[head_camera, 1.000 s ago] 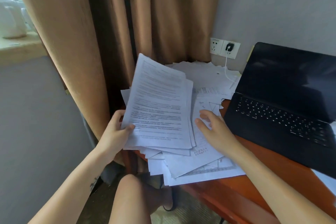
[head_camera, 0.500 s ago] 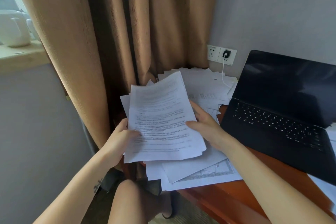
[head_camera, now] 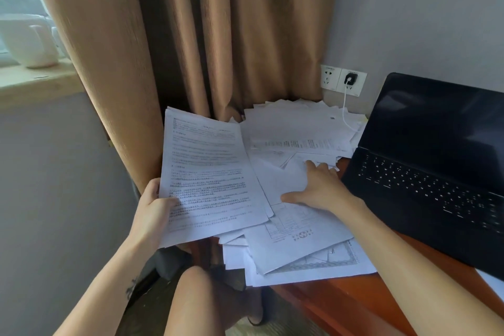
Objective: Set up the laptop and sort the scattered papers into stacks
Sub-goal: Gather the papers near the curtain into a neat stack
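White printed sheaf (head_camera: 210, 177) gripped at its lower left edge by left hand (head_camera: 152, 207), thumb on top, fingers closed round the edge; sheaf raised and tilted off the bench (head_camera: 354, 305) left end. Dense black text lines on it, too small to read. Right hand (head_camera: 324, 188) flat, fingers straight and spread, resting on loose papers (head_camera: 294, 128) heaped between curtain (head_camera: 231, 35) and laptop (head_camera: 425, 177). One sheet near bench front has a blurred seal mark, unreadable. Laptop black, lid up, screen dark, right side of bench
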